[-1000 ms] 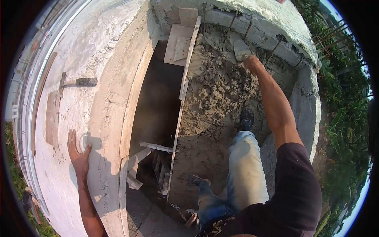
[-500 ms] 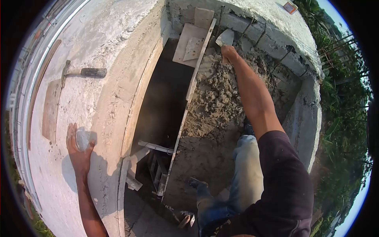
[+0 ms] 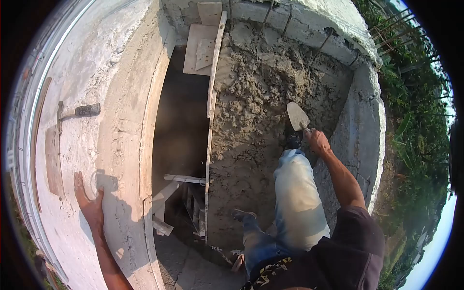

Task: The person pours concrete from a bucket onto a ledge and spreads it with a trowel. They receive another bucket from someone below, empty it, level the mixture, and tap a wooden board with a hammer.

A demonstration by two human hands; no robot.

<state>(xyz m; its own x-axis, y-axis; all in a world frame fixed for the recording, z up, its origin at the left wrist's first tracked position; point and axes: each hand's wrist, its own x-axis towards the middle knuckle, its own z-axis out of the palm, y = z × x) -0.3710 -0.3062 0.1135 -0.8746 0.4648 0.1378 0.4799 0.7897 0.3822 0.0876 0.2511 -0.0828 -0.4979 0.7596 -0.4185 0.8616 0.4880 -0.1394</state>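
My right hand (image 3: 317, 141) is closed round the handle of a pointed trowel (image 3: 297, 116). The trowel's pale blade is over the wet mortar (image 3: 256, 96), just beyond my boot (image 3: 293, 141) and bent knee. Clumps lie rough at the far end of the mortar, and its nearer part looks smoother. Out to the left, my left hand (image 3: 91, 207) rests on the whitish concrete wall top (image 3: 123, 193) with its fingers apart, holding nothing. A hammer (image 3: 79, 111) with a dark grip lies on that wall, beyond the left hand.
A flat board (image 3: 53, 159) lies by the hammer. Left of the mortar, a dark opening (image 3: 179, 116) drops away, edged by a plank (image 3: 211, 92), with wooden pieces (image 3: 166, 198) inside. Rebar (image 3: 288, 21) sticks out at the far wall. Greenery (image 3: 415, 135) grows outside the right wall.
My right hand and the trowel have come back from the far wall to near my knee. My left hand stays on the wall, and the view has shifted a little.
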